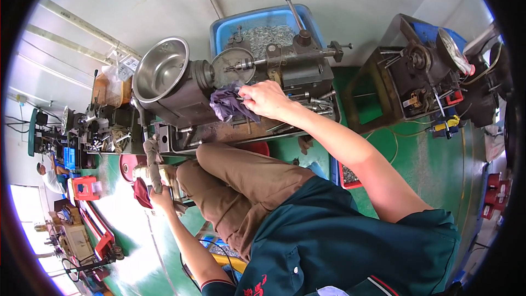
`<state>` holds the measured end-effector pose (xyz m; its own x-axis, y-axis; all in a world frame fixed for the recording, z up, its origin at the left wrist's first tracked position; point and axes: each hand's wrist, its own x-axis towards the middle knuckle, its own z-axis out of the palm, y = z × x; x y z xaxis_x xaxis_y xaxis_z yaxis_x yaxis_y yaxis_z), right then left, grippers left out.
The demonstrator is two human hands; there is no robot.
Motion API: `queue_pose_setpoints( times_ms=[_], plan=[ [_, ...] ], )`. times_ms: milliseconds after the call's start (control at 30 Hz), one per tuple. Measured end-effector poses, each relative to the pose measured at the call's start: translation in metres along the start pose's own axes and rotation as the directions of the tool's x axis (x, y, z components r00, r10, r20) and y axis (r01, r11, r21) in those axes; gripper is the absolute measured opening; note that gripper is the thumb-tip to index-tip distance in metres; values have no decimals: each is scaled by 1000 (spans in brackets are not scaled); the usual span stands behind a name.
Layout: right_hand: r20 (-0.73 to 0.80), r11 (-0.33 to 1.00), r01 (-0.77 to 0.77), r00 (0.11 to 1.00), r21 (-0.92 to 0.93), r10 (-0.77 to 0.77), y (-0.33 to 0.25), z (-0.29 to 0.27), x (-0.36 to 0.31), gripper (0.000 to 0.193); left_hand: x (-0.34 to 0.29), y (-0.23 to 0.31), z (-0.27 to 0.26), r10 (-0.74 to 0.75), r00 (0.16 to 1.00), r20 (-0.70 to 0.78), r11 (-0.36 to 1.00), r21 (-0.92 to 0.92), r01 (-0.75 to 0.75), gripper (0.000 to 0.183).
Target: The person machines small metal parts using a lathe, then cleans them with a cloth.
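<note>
Right hand [267, 98] pinches a purple rag [229, 105] beside the lathe chuck [233, 67]; left hand [160, 197] grips a wrapped lever [152, 160].

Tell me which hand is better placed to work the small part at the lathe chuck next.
Right, probably. The right hand is already at the chuck, its grip closed on a purple rag beside the small part. The left hand is low, gripping the wrapped lever, well away from the chuck.

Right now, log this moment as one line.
right hand: at purple rag by lathe chuck | left hand: gripping cloth-wrapped lever | steel bowl on machine | blue bin behind
</note>
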<state>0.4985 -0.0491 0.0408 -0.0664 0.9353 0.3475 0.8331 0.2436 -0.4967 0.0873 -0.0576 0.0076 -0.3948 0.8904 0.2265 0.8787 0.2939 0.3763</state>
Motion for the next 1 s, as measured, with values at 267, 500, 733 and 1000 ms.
queue_pose_setpoints(
  times_ms=[267,500,733,1000],
  plan=[
    [-36,999,32,999,35,-31,1,0,-5,11,4,-13,6,17,1000,-20,999,51,-16,35],
    [105,982,149,985,-120,-137,2,-1,4,9,1,-2,0,-31,998,54,998,-60,35,33],
    [178,969,204,968,-142,-178,6,-3,12,8,-1,-5,3,69,997,-34,995,-75,-72,29],
    [85,994,102,991,-41,-98,3,-7,14,6,-2,-1,0,45,999,-27,997,-62,-47,27]
  ],
)
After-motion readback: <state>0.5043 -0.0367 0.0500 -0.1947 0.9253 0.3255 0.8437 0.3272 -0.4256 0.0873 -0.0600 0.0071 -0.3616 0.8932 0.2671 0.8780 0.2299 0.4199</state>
